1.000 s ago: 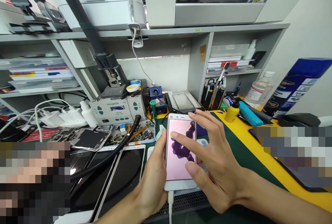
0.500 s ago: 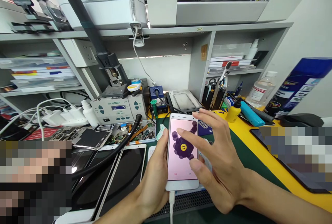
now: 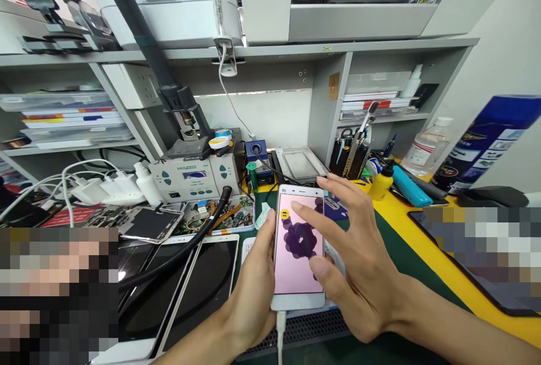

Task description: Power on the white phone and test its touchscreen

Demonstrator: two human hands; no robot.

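Observation:
A white smartphone (image 3: 298, 301) with a lit pink screen stands near the middle, its charging cable (image 3: 280, 331) plugged into the bottom edge. My left hand (image 3: 251, 286) grips it along the left side, thumb on the edge. Dark purple overlapping circles and a small round yellow icon show on the display. Over the screen's right half, my right hand (image 3: 359, 263) is spread, index fingertip at the upper part near the icon and thumb by the lower right edge. Whether those fingertips touch the glass, I cannot tell.
Several phone screens (image 3: 207, 280) lie at left under a black hose (image 3: 181, 261). Behind are a tray of small parts (image 3: 228, 213) and a grey soldering station (image 3: 194, 176). A yellow bottle (image 3: 381, 183), tool holder (image 3: 351, 156) and blue can (image 3: 486, 145) stand at right.
The yellow icon has shifted from the middle of the dark circles to the upper left of the screen. Faint text at the screen's bottom is gone. Both hands stay nearly still.

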